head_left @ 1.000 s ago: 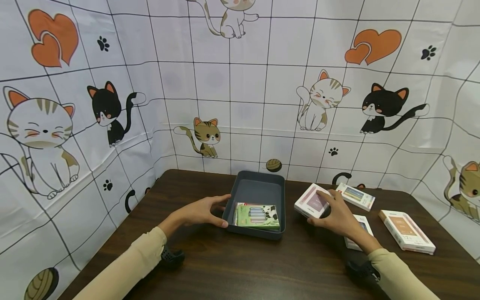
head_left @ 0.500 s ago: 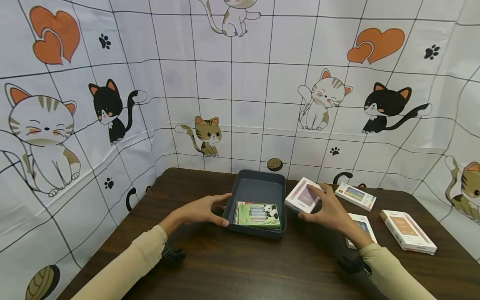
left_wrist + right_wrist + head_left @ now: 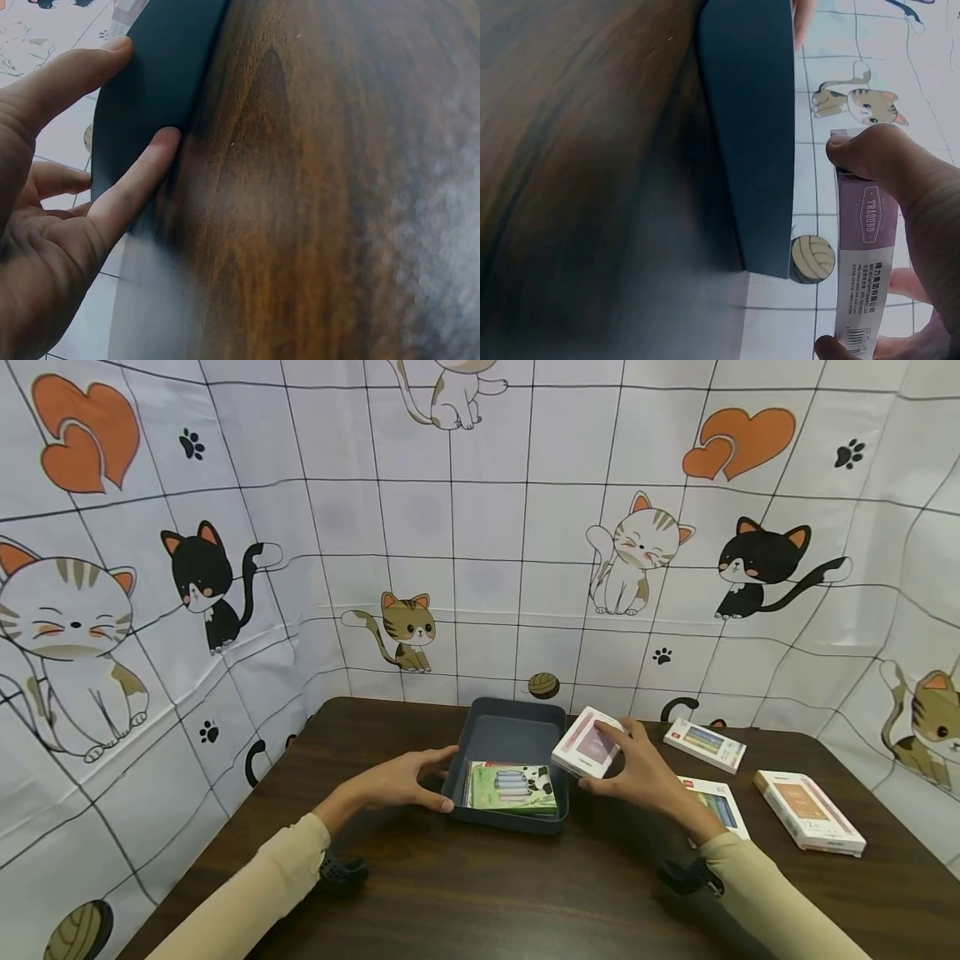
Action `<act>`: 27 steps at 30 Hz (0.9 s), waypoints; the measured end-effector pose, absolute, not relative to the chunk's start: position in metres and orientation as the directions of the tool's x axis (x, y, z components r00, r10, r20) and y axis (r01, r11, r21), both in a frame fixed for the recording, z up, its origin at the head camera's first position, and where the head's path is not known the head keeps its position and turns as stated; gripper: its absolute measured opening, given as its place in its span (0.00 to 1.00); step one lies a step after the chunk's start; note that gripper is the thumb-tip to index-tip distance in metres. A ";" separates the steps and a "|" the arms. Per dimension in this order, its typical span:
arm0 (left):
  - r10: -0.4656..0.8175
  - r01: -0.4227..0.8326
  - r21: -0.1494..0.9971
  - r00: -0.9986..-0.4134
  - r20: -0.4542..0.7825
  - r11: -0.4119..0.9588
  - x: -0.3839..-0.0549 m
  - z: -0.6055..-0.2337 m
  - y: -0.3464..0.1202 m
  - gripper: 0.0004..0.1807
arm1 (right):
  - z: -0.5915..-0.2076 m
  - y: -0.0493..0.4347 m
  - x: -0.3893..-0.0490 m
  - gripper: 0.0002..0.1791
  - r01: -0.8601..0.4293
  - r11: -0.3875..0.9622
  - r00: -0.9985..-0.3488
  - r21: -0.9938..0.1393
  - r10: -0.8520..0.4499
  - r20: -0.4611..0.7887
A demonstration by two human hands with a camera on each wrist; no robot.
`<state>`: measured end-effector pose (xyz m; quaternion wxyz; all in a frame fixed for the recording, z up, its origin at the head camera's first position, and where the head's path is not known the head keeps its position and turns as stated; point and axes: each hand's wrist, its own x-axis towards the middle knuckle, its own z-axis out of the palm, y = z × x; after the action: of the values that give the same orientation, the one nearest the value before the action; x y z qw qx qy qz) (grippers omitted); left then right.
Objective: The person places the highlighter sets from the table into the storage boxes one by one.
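Note:
A white box with a pink-purple panel (image 3: 587, 747) is pinched in my right hand (image 3: 639, 778), tilted in the air by the right rim of a dark grey tray (image 3: 510, 735). In the right wrist view, thumb and fingers hold the box (image 3: 865, 262) by its ends, printed narrow side showing. My left hand (image 3: 397, 783) rests against the tray's left side. The left wrist view shows its extended fingers touching the tray's outer wall (image 3: 161, 75). A green flat pack with a panda picture (image 3: 516, 789) lies inside the tray's near half, over other thin packs mostly hidden beneath.
Right of the tray, the brown wooden table (image 3: 465, 893) holds a white box with coloured stripes (image 3: 705, 745), a similar box (image 3: 716, 806) partly behind my right forearm, and a thicker white box with an orange panel (image 3: 810, 812). A cat-print sheet (image 3: 487, 585) hangs behind.
My right hand has carried the pink-panelled box leftward to the tray's right rim, uncovering more of the striped box behind the forearm. The left hand keeps its place at the tray.

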<state>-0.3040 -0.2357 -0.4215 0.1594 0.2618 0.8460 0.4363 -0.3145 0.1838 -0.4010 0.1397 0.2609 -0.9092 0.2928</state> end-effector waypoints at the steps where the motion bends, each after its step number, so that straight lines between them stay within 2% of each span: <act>1: 0.580 0.302 0.822 -0.813 -0.043 0.484 -0.304 -0.422 -0.236 0.58 | -0.400 0.181 -0.315 0.54 -0.551 0.692 -0.830 -0.466 -0.394 0.395; 27: 0.585 0.305 0.820 -0.810 -0.044 0.484 -0.305 -0.422 -0.238 0.59 | -0.370 0.139 -0.326 0.55 -0.587 0.640 -0.810 -0.495 -0.466 0.358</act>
<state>-0.3052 -0.2382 -0.4223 0.1611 0.2631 0.8462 0.4344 -0.3256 0.1392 -0.3696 0.0989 0.2923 -0.9003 0.3071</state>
